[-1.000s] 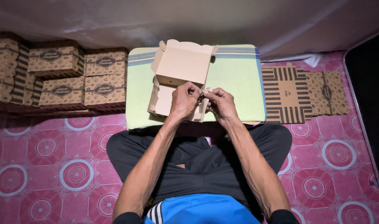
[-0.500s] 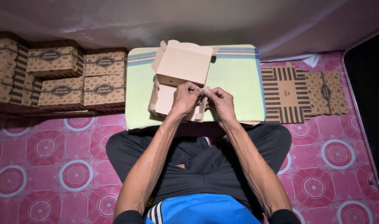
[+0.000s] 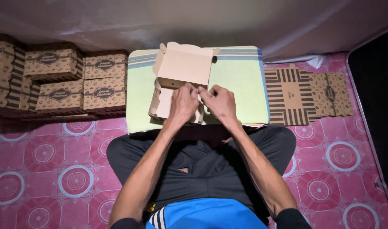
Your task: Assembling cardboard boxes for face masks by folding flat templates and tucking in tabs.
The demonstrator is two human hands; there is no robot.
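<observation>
**Both hands at the near edge of a half-folded carton**

I sit cross-legged on a pink patterned floor mat (image 3: 54, 178), a pale green surface (image 3: 240, 89) pushed up against my knees. On it lies one plain brown cardboard box (image 3: 183, 68), partly formed: its lid panel stands open at the far side, tilted away from me, and the shallow tray below it shows nothing inside that I can see. My left hand (image 3: 183, 104) and my right hand (image 3: 219, 101) meet at the tray's near wall, knuckles up, fingers curled tight and pinching the cardboard flap between them; the two hands touch or very nearly touch at the thumbs. Both forearms run straight out from my body and converge on the box, wrists level with the surface.

To my left, against the pale wall, stands a stack of finished boxes (image 3: 75, 80), closed, printed with an oval badge and striped edges. I count six clearly, in two layers, with more at the far left edge that run out of the frame, so the full number I cannot tell. What they hold is hidden.

To my right, on the mat just beside the green surface, lie flat unfolded box blanks (image 3: 306, 95): one striped sheet on top nearest the surface, another patterned sheet showing past it. How many lie beneath is not visible.
</observation>
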